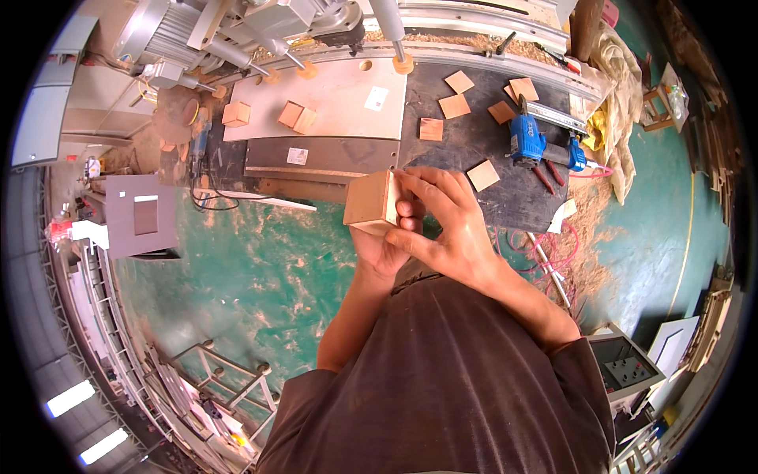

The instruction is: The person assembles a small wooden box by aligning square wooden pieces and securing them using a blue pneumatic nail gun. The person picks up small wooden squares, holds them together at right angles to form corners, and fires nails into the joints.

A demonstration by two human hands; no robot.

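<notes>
In front of my body I hold a small wooden box [369, 199] above the table's near edge. My left hand [380, 251] supports it from below, fingers wrapped round its near right side. My right hand [450, 217] grips the box's right side, with the thumb low and the fingertips at the upper edge. The box's inside does not show. On the dark table beyond lie several square wooden pieces [455, 106], one of them [483, 175] close to my right hand. To the right rests a blue nail gun [527, 141].
Red-handled pliers [543, 180] lie below the nail gun. Two wooden boxes [297, 117] [236, 114] sit on a pale board [339, 103]. Machine spindles [391, 31] hang over the table's far side. A pink hose [545, 257] coils on the floor, and an angle grinder [199, 134] is at left.
</notes>
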